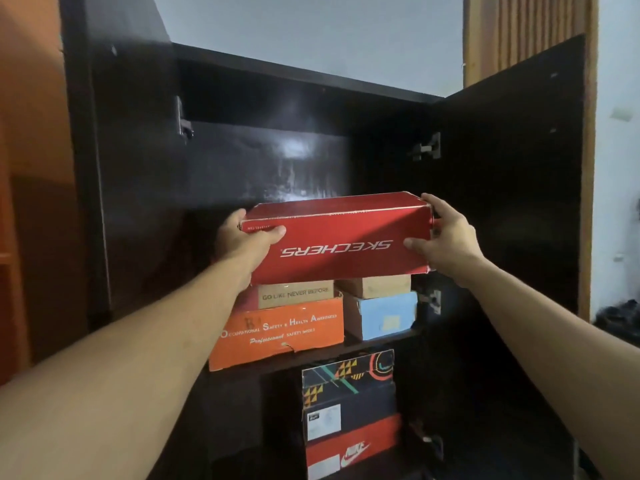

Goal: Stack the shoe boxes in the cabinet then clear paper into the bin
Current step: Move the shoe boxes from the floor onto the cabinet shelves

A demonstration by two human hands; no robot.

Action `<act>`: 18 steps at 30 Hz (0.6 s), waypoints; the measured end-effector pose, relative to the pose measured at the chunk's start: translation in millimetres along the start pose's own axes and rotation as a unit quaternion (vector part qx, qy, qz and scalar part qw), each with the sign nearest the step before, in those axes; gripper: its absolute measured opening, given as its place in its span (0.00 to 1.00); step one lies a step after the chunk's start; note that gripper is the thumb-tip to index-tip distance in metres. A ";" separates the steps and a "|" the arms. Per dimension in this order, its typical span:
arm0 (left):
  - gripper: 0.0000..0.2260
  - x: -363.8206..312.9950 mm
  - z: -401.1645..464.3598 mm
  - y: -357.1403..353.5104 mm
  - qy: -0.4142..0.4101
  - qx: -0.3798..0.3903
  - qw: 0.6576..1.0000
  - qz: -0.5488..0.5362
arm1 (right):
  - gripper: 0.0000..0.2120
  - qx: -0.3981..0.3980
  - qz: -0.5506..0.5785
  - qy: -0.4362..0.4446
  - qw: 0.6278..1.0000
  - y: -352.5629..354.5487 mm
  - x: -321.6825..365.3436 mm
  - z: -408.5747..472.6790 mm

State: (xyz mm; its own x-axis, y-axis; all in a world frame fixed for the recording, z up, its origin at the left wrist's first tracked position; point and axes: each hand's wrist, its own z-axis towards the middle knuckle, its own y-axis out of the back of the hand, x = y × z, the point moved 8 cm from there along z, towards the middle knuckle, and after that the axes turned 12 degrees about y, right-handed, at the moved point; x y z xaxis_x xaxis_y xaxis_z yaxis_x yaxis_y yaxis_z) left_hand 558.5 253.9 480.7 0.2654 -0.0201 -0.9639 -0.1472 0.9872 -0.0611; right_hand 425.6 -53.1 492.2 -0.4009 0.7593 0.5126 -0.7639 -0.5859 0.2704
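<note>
Head view is showing a person standing before the open dark cabinet and holding a red shoe box with both hands at the upper shelf. The left hand is gripping the left end of the box, thumb curled over the front face and the other fingers hidden behind the end. The right hand is gripping the right end, thumb on the front face and fingers wrapped around the corner. The white lettering on the box is reading upside down. The box is sitting just above a brown box and a small tan box; whether it is touching them cannot be told. Under these, an orange box and a light blue box are resting on the shelf. On the lower shelf, a patterned black box is lying on a red box.
</note>
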 end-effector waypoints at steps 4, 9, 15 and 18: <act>0.36 -5.8 23.6 9.1 -0.021 -0.053 0.998 -0.001 | 0.39 0.002 0.030 0.008 1.000 -38.8 -9.2 33.8; 0.34 -1.6 57.9 23.0 -0.032 -0.134 0.989 0.057 | 0.40 0.015 0.060 0.001 0.998 -96.0 -28.8 63.3; 0.36 5.9 91.1 24.0 -0.035 -0.155 0.980 0.115 | 0.40 0.019 0.072 -0.005 0.997 -151.1 -54.9 96.6; 0.36 6.7 107.4 22.5 -0.048 -0.152 0.976 0.149 | 0.40 0.025 0.076 -0.001 0.997 -174.8 -65.6 111.4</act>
State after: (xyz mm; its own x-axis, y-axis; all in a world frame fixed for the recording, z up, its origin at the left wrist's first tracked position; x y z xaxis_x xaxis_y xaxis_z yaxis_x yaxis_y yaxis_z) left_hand 659.3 292.9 500.7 0.2534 0.2902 -0.9228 -0.5030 0.8544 0.1305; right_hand 641.7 -32.0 502.1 -0.5084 0.6602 0.5529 -0.6689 -0.7071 0.2292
